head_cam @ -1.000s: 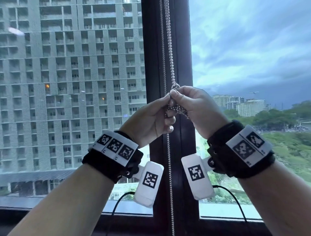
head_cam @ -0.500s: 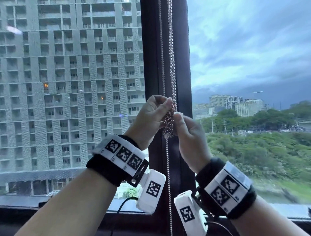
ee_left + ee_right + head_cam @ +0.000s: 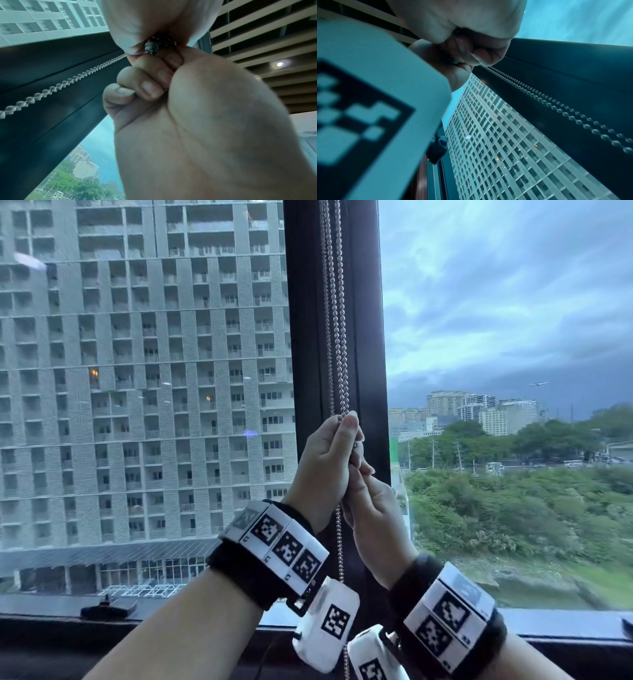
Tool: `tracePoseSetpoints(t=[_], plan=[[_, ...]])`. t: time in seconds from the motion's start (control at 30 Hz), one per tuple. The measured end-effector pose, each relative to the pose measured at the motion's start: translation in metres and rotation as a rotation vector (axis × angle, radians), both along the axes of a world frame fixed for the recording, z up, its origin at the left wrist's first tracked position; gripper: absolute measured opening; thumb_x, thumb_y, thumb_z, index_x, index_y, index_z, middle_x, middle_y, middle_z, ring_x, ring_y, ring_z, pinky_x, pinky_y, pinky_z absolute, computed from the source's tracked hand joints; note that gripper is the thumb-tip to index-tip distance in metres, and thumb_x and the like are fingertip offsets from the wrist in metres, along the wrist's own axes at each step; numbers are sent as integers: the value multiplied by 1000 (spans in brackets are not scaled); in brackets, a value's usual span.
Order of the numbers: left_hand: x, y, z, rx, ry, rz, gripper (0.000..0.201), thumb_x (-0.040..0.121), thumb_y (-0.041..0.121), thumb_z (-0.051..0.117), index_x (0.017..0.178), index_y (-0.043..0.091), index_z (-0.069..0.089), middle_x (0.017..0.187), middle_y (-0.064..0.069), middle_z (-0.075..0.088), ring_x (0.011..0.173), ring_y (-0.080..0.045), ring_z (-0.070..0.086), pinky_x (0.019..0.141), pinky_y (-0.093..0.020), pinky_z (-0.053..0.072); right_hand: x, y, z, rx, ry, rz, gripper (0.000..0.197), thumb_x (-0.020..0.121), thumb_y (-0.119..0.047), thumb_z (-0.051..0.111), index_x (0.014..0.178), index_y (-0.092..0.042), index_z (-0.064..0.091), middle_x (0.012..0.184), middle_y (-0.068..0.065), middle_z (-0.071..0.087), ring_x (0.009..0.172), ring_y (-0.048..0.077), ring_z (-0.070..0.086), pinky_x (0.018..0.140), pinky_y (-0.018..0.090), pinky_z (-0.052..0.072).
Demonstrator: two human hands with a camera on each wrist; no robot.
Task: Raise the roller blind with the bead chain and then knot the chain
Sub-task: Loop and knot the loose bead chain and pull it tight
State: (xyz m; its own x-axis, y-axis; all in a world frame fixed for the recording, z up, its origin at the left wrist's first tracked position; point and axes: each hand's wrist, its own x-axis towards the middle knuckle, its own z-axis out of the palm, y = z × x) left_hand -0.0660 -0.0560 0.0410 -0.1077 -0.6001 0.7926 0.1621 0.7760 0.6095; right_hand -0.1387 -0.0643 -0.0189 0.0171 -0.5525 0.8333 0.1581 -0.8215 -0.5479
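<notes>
A silver bead chain (image 3: 334,320) hangs in two strands down the dark window mullion (image 3: 368,337). My left hand (image 3: 342,440) grips it with curled fingers, thumb tip pointing up. Just below, my right hand (image 3: 363,484) pinches the same bunched chain from underneath, touching the left hand. In the left wrist view a dark clump of beads (image 3: 159,43) sits pinched above my curled fingers (image 3: 145,83). One strand (image 3: 339,542) hangs on between my wrists. The right wrist view shows the two strands (image 3: 556,106) running away from my fingers (image 3: 476,54). No blind fabric is in view.
Glass panes flank the mullion, with a tower block (image 3: 137,371) outside on the left and trees on the right. A dark sill (image 3: 171,635) runs below, with a small dark fitting (image 3: 109,607) on it. A slatted ceiling with a lamp (image 3: 279,64) is overhead.
My right hand has dropped from beside the left to just under it. The left hand has risen slightly along the chain, and the loose bunch of beads is now hidden between the hands.
</notes>
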Motion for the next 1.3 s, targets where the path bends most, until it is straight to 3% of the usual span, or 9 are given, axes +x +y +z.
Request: tracePoseSetpoints(t=[0.13,0.27,0.37,0.57,0.73,0.87,1.03,1.2,1.3], plan=[[0,0,3,30,21,-32,27,88,24,39,63,15,40,50,2,38,46,-15,40,48,-23,42,1,3,0,-16,39,-22,40,101,-18,34,66,-26,52,47,-20,52,45,-4,46,48,10,34],[1,-1,1,28,51,28,31,92,15,35,61,15,38,47,4,37,44,-13,33,45,-27,31,3,-2,-6,5,109,-103,41,93,-44,37,57,-27,48,47,-17,45,48,1,36,51,25,31],[2,2,1,18,55,95,36,96,14,34,61,15,36,45,6,35,42,-12,29,44,-29,25,4,-4,-13,44,163,-120,42,89,-50,35,53,-32,48,44,-16,42,47,3,33,50,30,28],[1,7,3,88,87,91,43,98,38,39,61,19,31,48,2,26,41,-13,18,46,-35,10,5,-6,-17,77,221,-105,43,88,-51,34,52,-33,47,43,-16,41,46,3,32,50,29,27],[1,7,2,118,160,78,40,99,34,39,62,19,33,45,5,28,39,-10,20,44,-31,11,2,-4,-14,93,281,-144,47,85,-56,35,54,-22,41,47,-8,39,47,14,34,48,37,28],[0,8,-2,112,156,31,38,99,34,38,64,18,38,44,7,33,36,-7,25,38,-22,21,-1,-5,-16,97,346,-210,51,84,-59,30,51,-22,41,46,-4,44,48,17,41,52,43,35],[-2,12,-1,112,144,33,39,99,33,39,63,18,35,45,4,30,36,-8,20,38,-22,16,-2,-4,-16,105,334,-197,52,82,-61,29,54,-19,42,48,-3,44,49,19,40,51,47,38],[-3,12,0,105,130,57,38,99,33,40,65,16,39,47,3,35,35,-8,26,37,-22,22,-5,-2,-15,95,351,-203,53,83,-60,30,53,-19,46,47,-5,47,48,15,43,52,42,37],[-4,12,-2,104,131,60,29,98,33,44,79,12,49,55,-4,44,37,-10,38,38,-21,33,-10,1,-13,94,364,-201,53,82,-60,33,57,-16,47,52,-1,50,50,15,44,52,43,38]])
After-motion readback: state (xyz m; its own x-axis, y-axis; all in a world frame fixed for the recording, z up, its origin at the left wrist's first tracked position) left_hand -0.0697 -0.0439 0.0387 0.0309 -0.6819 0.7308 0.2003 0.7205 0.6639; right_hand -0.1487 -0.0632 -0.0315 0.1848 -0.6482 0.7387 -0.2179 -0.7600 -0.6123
